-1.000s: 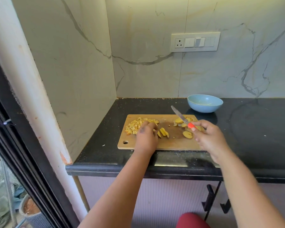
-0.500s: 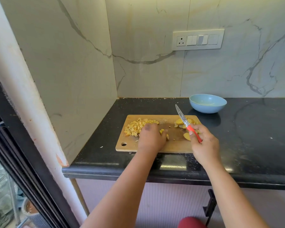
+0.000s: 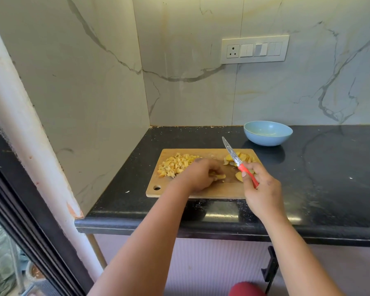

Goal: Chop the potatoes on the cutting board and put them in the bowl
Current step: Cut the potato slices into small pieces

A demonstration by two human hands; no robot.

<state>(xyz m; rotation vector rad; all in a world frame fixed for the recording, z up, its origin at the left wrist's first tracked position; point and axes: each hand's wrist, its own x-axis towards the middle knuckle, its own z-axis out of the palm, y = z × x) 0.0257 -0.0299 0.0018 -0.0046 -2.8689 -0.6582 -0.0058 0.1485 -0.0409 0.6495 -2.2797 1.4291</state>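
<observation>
Hands: left hand (image 3: 198,176) grips potato strips (image 3: 219,177); right hand (image 3: 259,186) grips one knife (image 3: 236,160).

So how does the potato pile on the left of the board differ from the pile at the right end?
The left pile is diced into small cubes; the right pile is flat slices, not yet diced. The left pile lies spread beside the left hand; the right pile sits partly behind the knife that the right hand holds raised. Both are yellow potato on the cutting board; neither is in the bowl.
</observation>
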